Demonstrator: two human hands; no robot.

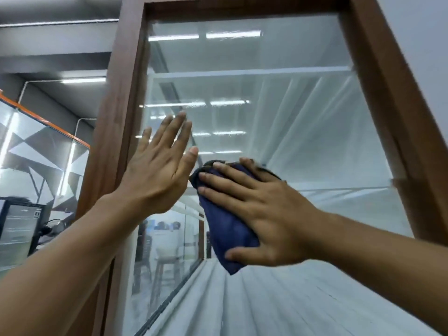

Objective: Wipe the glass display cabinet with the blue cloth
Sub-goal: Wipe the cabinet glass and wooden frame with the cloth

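The glass display cabinet fills the view, its pane (278, 105) set in a brown wooden frame (121, 98). A dark blue cloth (224, 224) lies bunched against the glass near the middle. My right hand (261, 212) presses it flat to the pane with spread, straight fingers and the thumb below. My left hand (160, 168) is raised just left of the cloth, fingers straight and together, palm toward the glass by the left frame post. Whether it touches the pane I cannot tell.
Glass shelves (242, 73) show inside the cabinet, with ceiling lights reflected in the pane. To the left are a glass partition with an orange top rail (48, 122) and a dark monitor (21, 226). A pale wall (421, 44) stands right of the frame.
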